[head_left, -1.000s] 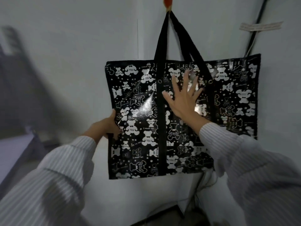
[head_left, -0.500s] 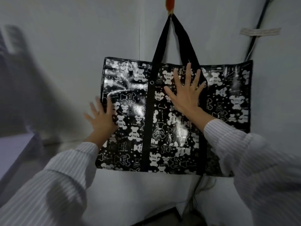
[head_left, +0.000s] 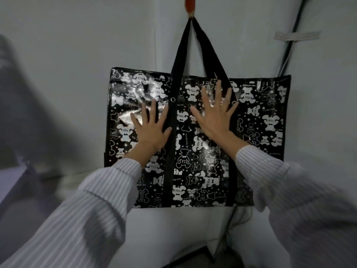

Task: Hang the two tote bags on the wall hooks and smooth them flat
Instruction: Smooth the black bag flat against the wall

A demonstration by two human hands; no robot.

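Note:
A glossy black tote bag (head_left: pixel 195 157) printed with white bears hangs against the white wall. Its two black straps (head_left: pixel 193 45) meet at an orange-red hook (head_left: pixel 189 4) at the top edge of the view. My left hand (head_left: pixel 152 130) lies flat on the bag's left half, fingers spread. My right hand (head_left: pixel 214 115) presses flat on the upper middle, just right of the left strap band, fingers spread too. Neither hand holds anything. Only one tote bag is in view.
The bag hangs near a wall corner. A black cable (head_left: pixel 291 39) runs down the wall at the right, under a strip of white tape (head_left: pixel 297 35). More cables (head_left: pixel 231 229) hang below the bag. A dark shadow covers the left wall.
My left hand let go of the bag's left edge and slid inward to lie flat on its front. The bag turned square to the wall. My right hand stayed pressed on it.

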